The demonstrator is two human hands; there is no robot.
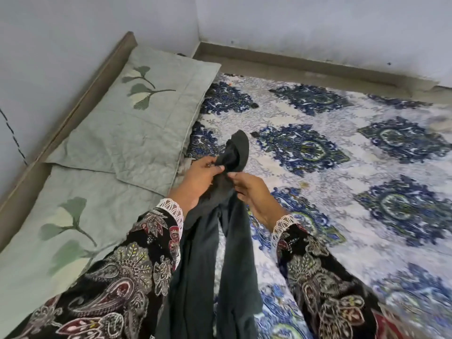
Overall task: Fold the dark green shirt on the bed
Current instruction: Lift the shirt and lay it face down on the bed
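The dark green shirt hangs bunched in front of me, held up above the bed. Its top end sticks up past my fingers, and the rest drops down in two long folds toward the bottom of the view. My left hand grips the bunched cloth from the left. From the right, my right hand pinches the same bunch, and the two hands nearly touch. Both wrists wear dark paisley sleeves with white lace cuffs.
The bed has a white sheet with a blue medallion print. Two pale green pillows with leaf prints lie along the left side. A wooden bed frame runs along grey walls behind and to the left.
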